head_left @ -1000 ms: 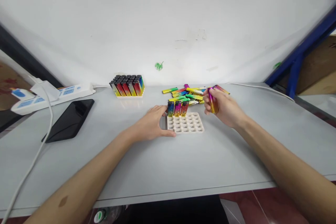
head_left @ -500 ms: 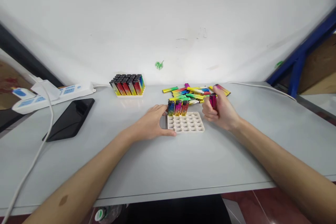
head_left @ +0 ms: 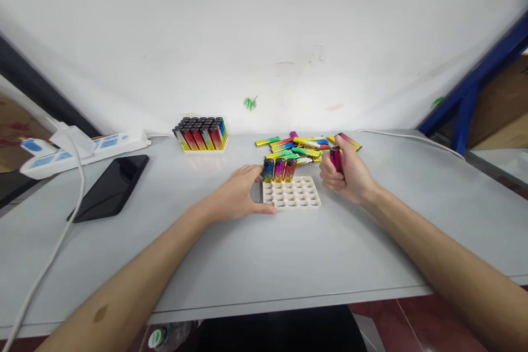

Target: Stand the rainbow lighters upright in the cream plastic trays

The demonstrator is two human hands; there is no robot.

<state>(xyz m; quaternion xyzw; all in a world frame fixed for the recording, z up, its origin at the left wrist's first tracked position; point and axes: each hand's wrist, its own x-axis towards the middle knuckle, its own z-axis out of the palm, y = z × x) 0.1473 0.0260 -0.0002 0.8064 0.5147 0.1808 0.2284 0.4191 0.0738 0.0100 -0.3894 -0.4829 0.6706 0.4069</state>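
A white lighter tray (head_left: 292, 198) with rows of slots lies flat before me. My left hand (head_left: 238, 193) grips its left end, thumb along the front corner and fingers around the back. Three shiny lighters stand upright in the back row: a blue one (head_left: 268, 170), a pink one (head_left: 279, 170) and a red one (head_left: 290, 170). Just right of the tray, my right hand (head_left: 345, 176) is closed around a magenta lighter (head_left: 335, 159), its thumb on top; the lower part is hidden by the fingers. Behind the tray lies a loose pile of metallic-coloured lighters (head_left: 305, 150).
A full tray of upright lighters (head_left: 202, 136) stands at the back left. Further left are a black phone (head_left: 109, 190) and a white power strip (head_left: 103, 146) with a cable. A white wall (head_left: 264, 38) closes off the back of the grey table (head_left: 289, 258).
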